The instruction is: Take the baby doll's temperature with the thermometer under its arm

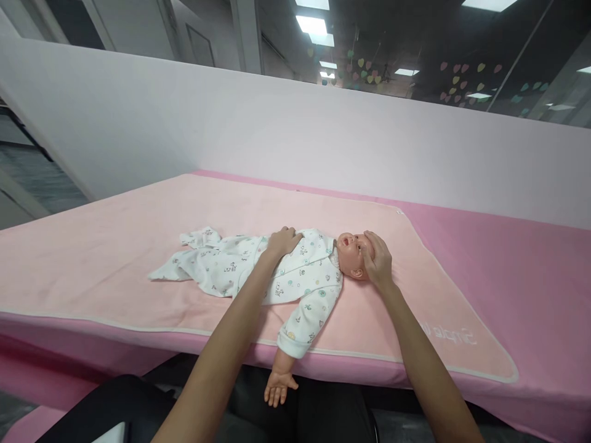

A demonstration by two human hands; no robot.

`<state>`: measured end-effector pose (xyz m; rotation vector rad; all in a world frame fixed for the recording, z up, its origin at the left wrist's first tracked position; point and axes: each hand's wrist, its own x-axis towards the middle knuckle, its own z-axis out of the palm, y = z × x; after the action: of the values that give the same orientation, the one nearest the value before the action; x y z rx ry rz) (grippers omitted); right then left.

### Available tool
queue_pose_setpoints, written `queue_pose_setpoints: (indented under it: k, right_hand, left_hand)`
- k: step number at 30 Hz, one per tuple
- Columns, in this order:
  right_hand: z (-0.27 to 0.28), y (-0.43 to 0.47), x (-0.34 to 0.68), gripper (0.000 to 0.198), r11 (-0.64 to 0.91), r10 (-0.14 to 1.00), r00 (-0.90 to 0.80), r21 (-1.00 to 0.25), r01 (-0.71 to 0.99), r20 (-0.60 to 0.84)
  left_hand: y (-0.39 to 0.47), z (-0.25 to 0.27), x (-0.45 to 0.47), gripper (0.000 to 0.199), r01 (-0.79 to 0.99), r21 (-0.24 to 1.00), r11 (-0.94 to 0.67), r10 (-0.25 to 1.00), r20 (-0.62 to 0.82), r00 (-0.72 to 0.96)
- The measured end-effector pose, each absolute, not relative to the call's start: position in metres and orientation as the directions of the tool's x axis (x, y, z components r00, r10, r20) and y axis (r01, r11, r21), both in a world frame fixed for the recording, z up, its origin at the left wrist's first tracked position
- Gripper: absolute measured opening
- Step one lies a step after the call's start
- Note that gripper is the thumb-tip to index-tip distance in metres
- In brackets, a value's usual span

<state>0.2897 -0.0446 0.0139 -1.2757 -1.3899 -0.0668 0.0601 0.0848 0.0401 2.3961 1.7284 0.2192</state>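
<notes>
A baby doll (318, 271) in a white printed outfit lies on its back, head to the right and legs to the left. My left hand (284, 241) rests on the doll's torso, fingers laid out over the cloth. Across the top of the doll's head (351, 255), my right hand (379, 258) lies with its fingers over the forehead. One doll arm (307, 320) stretches toward me, its bare hand (279, 381) hanging past the table edge. The trouser legs (184, 261) look flat toward their ends. My left forearm hides part of the doll's waist.
A peach mat (115, 246) with a pale border covers much of the pink-covered table (517, 277). Behind it rises a white partition (277, 135) below dark glass. My dark-clothed legs (323, 406) are under the near edge, with a white object (111, 434) at lower left.
</notes>
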Motion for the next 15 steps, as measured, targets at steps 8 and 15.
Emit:
queue_pose_setpoints:
  k: [8, 15]
  right_hand:
    - [0.0074, -0.0362, 0.2996, 0.052, 0.324, 0.809, 0.480, -0.939, 0.117, 0.339]
    - [0.0145, -0.0453, 0.2947, 0.058, 0.149, 0.981, 0.171, -0.932, -0.329, 0.096]
  left_hand:
    - [0.0869, 0.0384, 0.0601, 0.047, 0.919, 0.245, -0.310, 0.949, 0.018, 0.315]
    - [0.0886, 0.0355, 0.0596, 0.047, 0.915, 0.246, -0.320, 0.946, 0.032, 0.322]
